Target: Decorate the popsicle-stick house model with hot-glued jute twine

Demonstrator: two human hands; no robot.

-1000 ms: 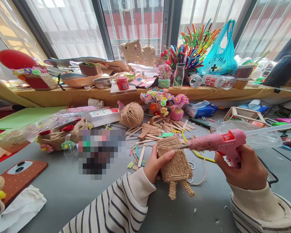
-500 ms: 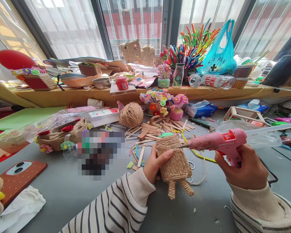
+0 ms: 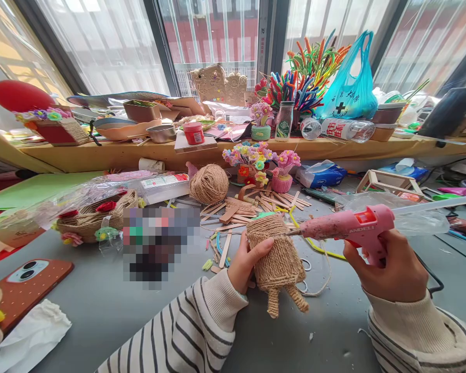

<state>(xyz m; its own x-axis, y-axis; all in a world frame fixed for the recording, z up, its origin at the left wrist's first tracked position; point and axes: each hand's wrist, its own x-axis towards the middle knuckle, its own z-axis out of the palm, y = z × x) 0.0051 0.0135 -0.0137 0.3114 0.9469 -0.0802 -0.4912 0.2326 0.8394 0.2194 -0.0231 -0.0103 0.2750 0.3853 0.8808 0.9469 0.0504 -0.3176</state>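
Observation:
My left hand (image 3: 250, 261) grips a twine-wrapped figure (image 3: 281, 267) by its left side, thumb across the front. The figure has a boxy body and two short wrapped legs pointing down toward me. In my right hand (image 3: 394, 269) is a pink hot glue gun (image 3: 347, 228), held by its handle, with a clear glue stick (image 3: 435, 204) sticking out of its back. The gun's metal nozzle meets or nearly meets the upper right part of the figure. A loose length of twine (image 3: 325, 282) curves across the table from behind the figure.
Behind the figure lie wooden craft sticks (image 3: 243, 207) and a ball of twine (image 3: 208, 184). Pipe-cleaner flowers (image 3: 252, 158) stand farther back. At left are a woven basket (image 3: 89, 225) and a phone (image 3: 34, 280). A crowded shelf (image 3: 140, 155) runs along the window.
Hardly anything differs. The figure sits slightly turned or lowered in my left hand, while the glue gun stays at its upper right side. The whole view has shifted a little.

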